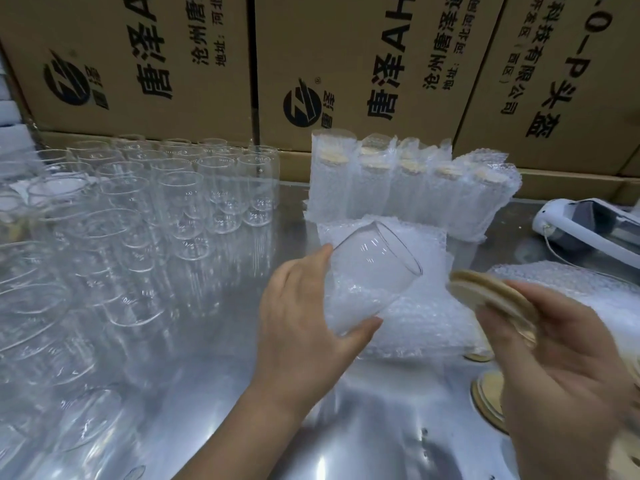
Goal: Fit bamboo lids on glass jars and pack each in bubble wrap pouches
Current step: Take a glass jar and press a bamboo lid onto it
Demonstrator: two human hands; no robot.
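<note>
My left hand (304, 317) grips a clear glass jar (367, 275) by its base, tilted so its open mouth points up and to the right. My right hand (561, 358) holds a round bamboo lid (491, 294) just to the right of the jar's mouth, a small gap between them. A stack of flat bubble wrap pouches (415, 323) lies on the metal table under the jar. Behind it stand several jars with lids packed in bubble wrap (408, 188).
Many empty glass jars (145, 216) crowd the left half of the steel table (221, 393). More bamboo lids (491, 396) lie at the right front. A white device (588, 223) sits at the right. Cardboard boxes (346, 64) wall off the back.
</note>
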